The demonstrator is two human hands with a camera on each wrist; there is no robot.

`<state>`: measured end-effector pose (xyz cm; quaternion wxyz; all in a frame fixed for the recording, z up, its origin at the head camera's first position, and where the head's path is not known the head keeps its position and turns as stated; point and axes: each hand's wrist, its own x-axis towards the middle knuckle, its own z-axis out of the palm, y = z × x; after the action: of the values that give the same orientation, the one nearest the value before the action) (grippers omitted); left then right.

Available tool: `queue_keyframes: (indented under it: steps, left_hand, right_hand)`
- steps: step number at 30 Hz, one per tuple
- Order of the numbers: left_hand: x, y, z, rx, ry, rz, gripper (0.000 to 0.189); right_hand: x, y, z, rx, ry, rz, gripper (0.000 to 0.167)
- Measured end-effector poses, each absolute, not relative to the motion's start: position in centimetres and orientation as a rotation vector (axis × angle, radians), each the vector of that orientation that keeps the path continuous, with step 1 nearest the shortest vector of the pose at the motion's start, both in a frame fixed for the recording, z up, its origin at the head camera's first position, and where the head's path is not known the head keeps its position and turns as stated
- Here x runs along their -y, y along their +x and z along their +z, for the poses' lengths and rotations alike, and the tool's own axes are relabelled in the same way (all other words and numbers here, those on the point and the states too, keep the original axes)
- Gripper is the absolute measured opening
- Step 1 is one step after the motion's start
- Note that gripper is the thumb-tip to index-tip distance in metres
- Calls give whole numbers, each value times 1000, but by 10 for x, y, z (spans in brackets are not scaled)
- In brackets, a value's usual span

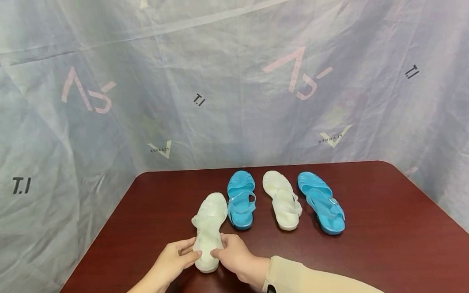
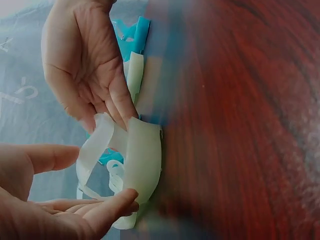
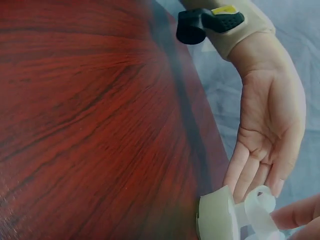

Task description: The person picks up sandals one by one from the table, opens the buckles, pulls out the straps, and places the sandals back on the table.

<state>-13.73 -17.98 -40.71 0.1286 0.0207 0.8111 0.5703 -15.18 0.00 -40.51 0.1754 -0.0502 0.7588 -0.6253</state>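
Both hands grip the heel end of a white jelly sandal (image 1: 211,209), whose toe points away from me. From the left, my left hand (image 1: 176,259) holds it with the thumb over the heel strap. Opposite, my right hand (image 1: 239,255) pinches the other side of the heel. In the left wrist view the back of the heel (image 2: 143,160) faces the camera, with left fingers (image 2: 122,200) against its lower part. The right wrist view shows the heel (image 3: 216,215) between the two hands. A blue sandal (image 1: 241,199) lies just right of the held sandal's toe.
Farther right on the dark red table (image 1: 383,253) lie another white sandal (image 1: 287,214) and a second blue sandal (image 1: 321,201), toes pointing away. A grey printed cloth (image 1: 232,98) hangs behind the table and along its sides.
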Motion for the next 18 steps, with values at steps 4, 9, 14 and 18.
queue_keyframes:
  steps: [4,9,14,18]
  left_hand:
    - [179,-137,-409,-2397,67,1652,58]
    - [177,-139,-408,-2413,44,1663,53]
    - [176,-140,-406,-2438,-7,1650,52]
    - [176,-139,-407,-2420,-32,1658,52]
  right_hand:
    - [1,-152,-404,-2123,-132,-1766,58]
    - [1,-154,-405,-2118,-180,-1791,54]
    - [1,-153,-408,-2135,-230,-1830,55]
    - [0,-151,-407,-2210,-238,-1754,62]
